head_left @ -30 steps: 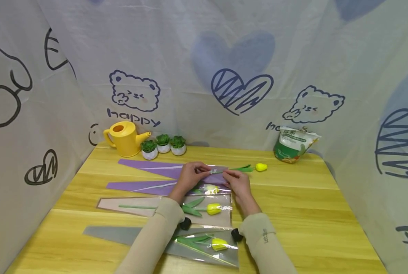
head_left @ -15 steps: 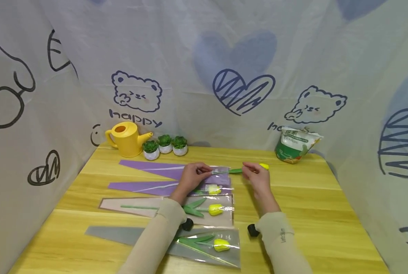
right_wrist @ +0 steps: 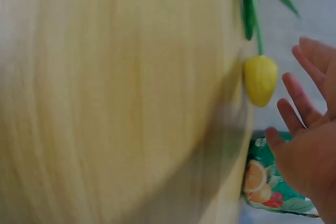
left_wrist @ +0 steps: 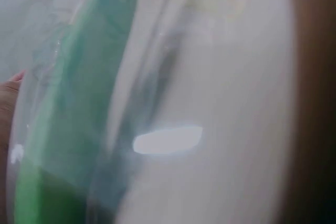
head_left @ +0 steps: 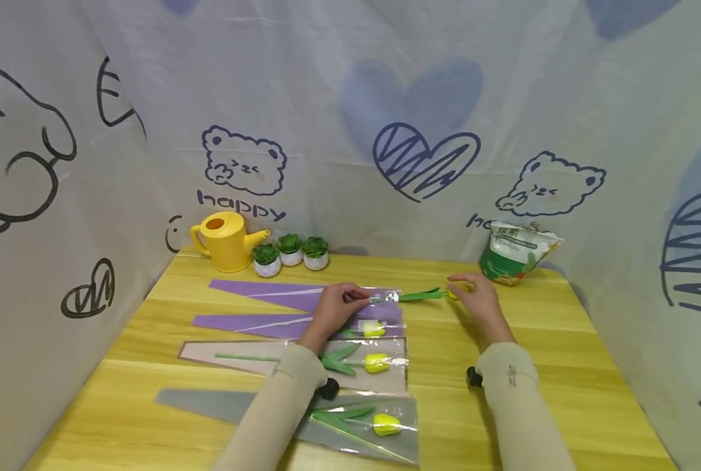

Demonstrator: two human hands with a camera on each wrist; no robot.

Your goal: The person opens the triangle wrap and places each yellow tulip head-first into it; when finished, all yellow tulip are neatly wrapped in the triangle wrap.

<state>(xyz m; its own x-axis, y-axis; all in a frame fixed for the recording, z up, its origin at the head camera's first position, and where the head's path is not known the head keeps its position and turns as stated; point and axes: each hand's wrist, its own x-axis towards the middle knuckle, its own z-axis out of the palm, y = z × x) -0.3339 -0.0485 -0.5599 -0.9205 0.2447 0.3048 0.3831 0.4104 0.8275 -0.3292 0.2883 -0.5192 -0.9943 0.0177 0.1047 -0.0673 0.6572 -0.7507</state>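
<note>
A yellow artificial tulip (right_wrist: pixel 260 81) lies toward the right, its green leaves (head_left: pixel 421 296) outside the mouth of the farthest purple flower sleeve (head_left: pixel 262 292). My left hand (head_left: pixel 334 313) pinches that sleeve near its mouth, where the stem enters. My right hand (head_left: pixel 478 301) is beside the tulip's head, and in the right wrist view its fingers are spread apart from the bloom. Nearer stand rows of filled sleeves: another purple sleeve (head_left: pixel 250 322), a pale pink sleeve (head_left: pixel 238 350) and a grey sleeve (head_left: pixel 209 400), each with a yellow tulip. The left wrist view is blurred behind clear film.
A yellow watering can (head_left: pixel 228 243) and several small potted succulents (head_left: pixel 291 248) stand at the back left. At the back right is a green and white bag (head_left: pixel 514 254). The wooden table (head_left: pixel 562 366) ends at a printed curtain.
My right hand has moved right, from the sleeve's mouth along the leaves to the tulip's head. The left hand keeps its hold on the sleeve. The head view has shifted slightly.
</note>
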